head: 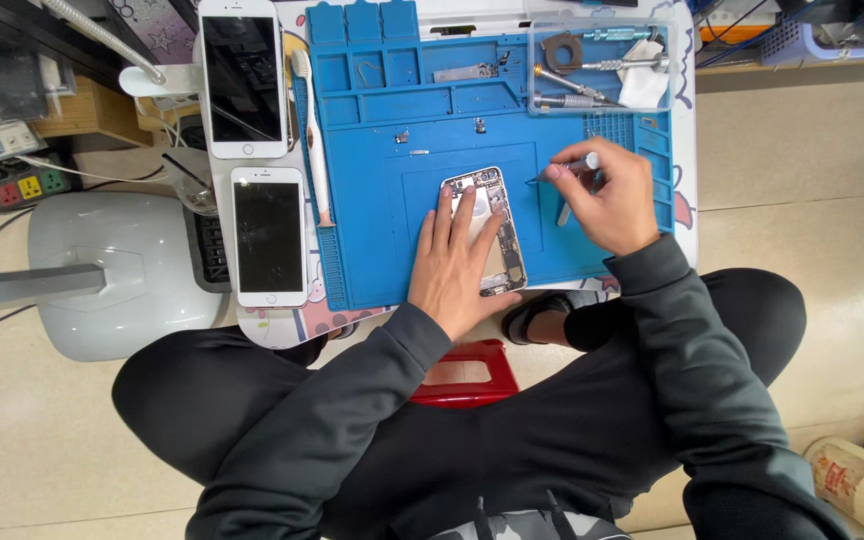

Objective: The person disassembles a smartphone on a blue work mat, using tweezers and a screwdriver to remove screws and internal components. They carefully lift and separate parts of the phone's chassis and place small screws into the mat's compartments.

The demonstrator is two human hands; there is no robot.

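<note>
Under flat left hand [457, 262], half-hidden opened phone [492, 228]; right hand [607, 195] fingers pinching screwdriver [564, 170].

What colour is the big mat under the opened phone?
The work mat is bright blue, with moulded compartments along its top. The head view shows it best.

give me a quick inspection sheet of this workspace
surface: blue work mat on a small white table
job's things: opened phone with its insides showing, lying on the mat; thin screwdriver
clutter: two white phones left of the mat, toothbrush, clear box of tools, small loose parts on the mat
hands: left hand pressed flat on the opened phone; right hand holds the screwdriver, tip near the phone's top edge
cables: power strip and cords at far left
surroundings: tiled floor, grey lamp base, red stool
</note>
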